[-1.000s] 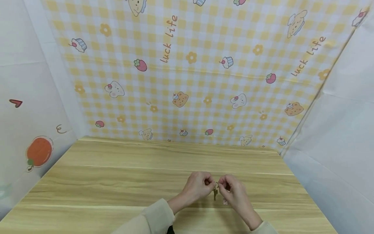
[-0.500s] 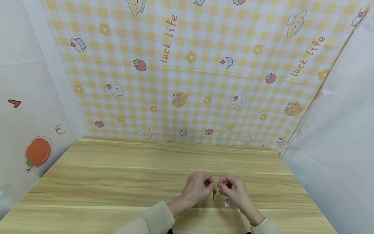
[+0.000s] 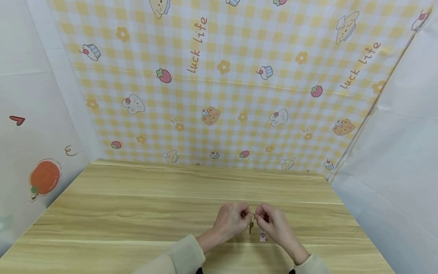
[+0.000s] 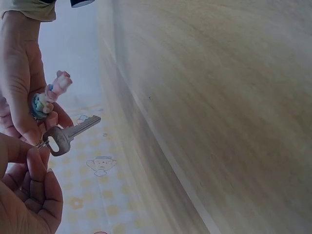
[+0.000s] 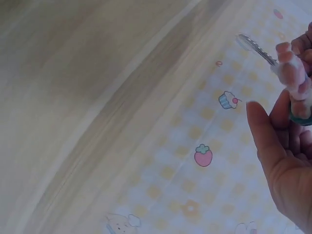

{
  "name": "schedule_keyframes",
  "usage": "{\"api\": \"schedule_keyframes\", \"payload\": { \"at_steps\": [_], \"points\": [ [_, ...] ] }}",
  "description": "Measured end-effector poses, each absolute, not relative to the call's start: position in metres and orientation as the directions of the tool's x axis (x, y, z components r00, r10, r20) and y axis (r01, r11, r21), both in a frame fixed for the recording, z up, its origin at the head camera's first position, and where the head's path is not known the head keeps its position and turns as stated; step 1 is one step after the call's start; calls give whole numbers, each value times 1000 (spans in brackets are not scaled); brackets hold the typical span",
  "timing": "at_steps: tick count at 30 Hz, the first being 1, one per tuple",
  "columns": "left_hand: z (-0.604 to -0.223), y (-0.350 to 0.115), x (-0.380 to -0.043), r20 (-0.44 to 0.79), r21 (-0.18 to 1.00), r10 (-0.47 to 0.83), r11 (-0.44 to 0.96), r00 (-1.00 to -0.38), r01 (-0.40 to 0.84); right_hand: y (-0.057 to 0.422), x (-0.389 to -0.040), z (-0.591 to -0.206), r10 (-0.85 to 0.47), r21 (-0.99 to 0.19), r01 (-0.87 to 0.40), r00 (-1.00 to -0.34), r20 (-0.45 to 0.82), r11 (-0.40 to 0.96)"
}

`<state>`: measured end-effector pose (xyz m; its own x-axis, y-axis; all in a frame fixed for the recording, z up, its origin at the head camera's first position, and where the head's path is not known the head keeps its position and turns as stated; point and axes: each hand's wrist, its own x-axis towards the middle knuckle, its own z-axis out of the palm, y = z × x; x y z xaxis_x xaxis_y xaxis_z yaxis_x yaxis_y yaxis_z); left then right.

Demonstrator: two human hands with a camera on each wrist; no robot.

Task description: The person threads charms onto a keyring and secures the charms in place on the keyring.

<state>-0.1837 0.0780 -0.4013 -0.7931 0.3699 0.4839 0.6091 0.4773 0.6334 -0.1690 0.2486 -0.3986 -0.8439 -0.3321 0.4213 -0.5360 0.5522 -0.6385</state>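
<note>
The key is in the air above the table, between the two hands, and it hangs from a small ring. Its head is at the ring; its long axis goes from there away from the fingertips, so that in the head view the blade points downward, with only a slight lean to the left. The left hand is the nearer one: the key hangs just below its fingertips, which pinch the ring on that side. The right hand pinches the ring from the opposite side, and only a narrow gap separates the two hands (how each fingertip sits on the ring is too small to tell). Any movement here, I judge, depends on this gap and on the ring which bridges it. Under the right hand hangs a pink charm, beside the key and apart from it. Behind the table stands a yellow checked cloth.
</note>
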Motion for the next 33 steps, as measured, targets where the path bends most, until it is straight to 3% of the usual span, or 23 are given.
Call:
{"api": "schedule_keyframes", "payload": {
  "at_steps": [9,18,23,33],
  "points": [
    [-397,78,-183,505,598,384,490,-773,634,251,-167,-391,-255,-838,-259,-955,149,480],
    [-395,76,-184,479,650,382,450,-790,612,246,-164,-388,-127,-907,-135,-988,91,398],
    [-394,71,-185,438,702,408,402,-801,588,245,-163,-387,-121,-910,-148,-987,109,388],
    [-381,65,-186,352,692,466,454,-812,561,243,-161,-390,-226,-824,-323,-944,242,465]
  ]
}}
